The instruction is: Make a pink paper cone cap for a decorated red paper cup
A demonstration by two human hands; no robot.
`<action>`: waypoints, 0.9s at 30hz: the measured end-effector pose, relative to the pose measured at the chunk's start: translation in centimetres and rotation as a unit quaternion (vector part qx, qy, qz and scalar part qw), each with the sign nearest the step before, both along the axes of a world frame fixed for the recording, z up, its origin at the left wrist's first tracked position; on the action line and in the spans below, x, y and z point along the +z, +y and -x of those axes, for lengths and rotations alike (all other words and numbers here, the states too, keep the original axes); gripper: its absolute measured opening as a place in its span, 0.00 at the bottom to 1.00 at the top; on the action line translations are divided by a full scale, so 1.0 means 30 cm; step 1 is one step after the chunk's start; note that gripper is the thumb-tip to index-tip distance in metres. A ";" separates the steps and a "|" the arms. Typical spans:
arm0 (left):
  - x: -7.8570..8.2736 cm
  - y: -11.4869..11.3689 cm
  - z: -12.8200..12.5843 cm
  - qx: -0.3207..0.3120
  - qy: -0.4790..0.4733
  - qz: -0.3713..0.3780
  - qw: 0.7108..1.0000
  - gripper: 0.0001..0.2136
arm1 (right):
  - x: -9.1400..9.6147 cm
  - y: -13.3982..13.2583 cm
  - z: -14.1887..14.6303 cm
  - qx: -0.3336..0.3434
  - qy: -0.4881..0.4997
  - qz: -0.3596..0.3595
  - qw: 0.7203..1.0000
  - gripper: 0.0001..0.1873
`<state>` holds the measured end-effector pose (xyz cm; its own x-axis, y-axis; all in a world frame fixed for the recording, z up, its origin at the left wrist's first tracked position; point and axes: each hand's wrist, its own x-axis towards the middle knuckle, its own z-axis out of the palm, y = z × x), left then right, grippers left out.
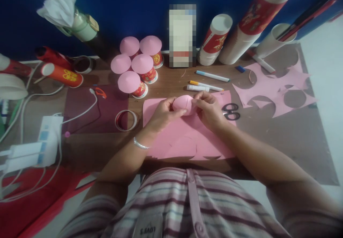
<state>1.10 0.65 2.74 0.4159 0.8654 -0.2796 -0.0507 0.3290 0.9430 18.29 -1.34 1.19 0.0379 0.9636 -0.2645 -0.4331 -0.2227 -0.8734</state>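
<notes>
Between my two hands is a pink paper cone (pixel 181 103), held above a stack of pink paper sheets (pixel 171 138). My left hand (pixel 166 113) grips its left side, the thumb lying along the lower edge. At the right edge, my right hand (pixel 207 107) pinches the paper near a visible seam. Black-handled scissors (pixel 232 112) lie just right of my right hand, their blades mostly hidden. Behind my left hand stand several red paper cups topped with pink paper cones (pixel 129 82).
A roll of tape (pixel 125 120) lies left of the sheets. Markers (pixel 213 76) rest behind my hands. Pink paper offcuts with round holes (pixel 268 84) spread at right. Tall cup stacks (pixel 215 38) stand at the back. A white power strip (pixel 49 138) with cables sits at left.
</notes>
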 end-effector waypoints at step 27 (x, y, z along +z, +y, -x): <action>0.006 0.028 0.044 -0.057 0.089 -0.115 0.988 0.14 | -0.018 -0.009 -0.008 0.043 -0.150 -0.117 0.981 0.16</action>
